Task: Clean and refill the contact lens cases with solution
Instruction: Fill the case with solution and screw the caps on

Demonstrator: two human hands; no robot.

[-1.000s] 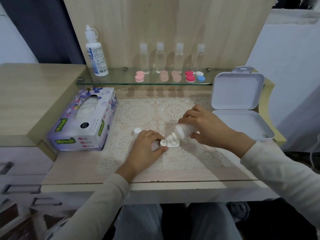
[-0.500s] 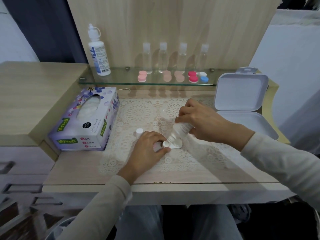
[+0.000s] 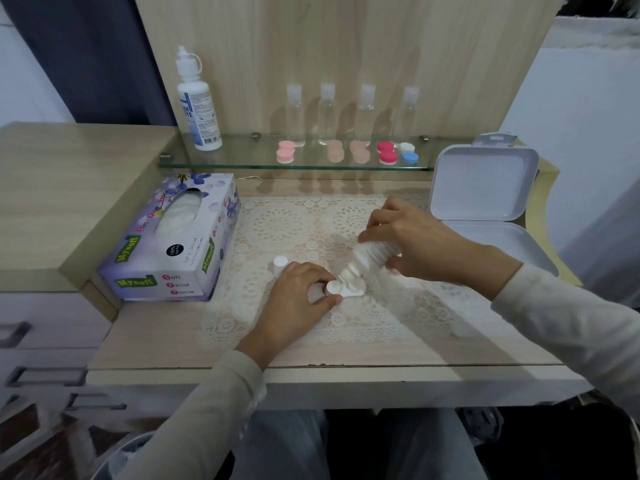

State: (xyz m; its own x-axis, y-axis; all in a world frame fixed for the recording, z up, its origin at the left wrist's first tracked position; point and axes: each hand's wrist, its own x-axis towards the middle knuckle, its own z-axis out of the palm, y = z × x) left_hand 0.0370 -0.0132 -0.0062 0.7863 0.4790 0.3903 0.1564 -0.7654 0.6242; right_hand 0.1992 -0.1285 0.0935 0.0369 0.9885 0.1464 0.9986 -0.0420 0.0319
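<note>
– While the lens case lies flat just under the nozzle of the small bottle, which hand is nearer?
– The left hand; its fingertips pinch the case's end. The right hand is curled round the bottle, which slants nozzle-down toward the left hand

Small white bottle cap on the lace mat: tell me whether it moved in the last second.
No. The small white bottle cap keeps the same gap to the purple cardboard tissue box beside it, on the cream lace mat.
</note>
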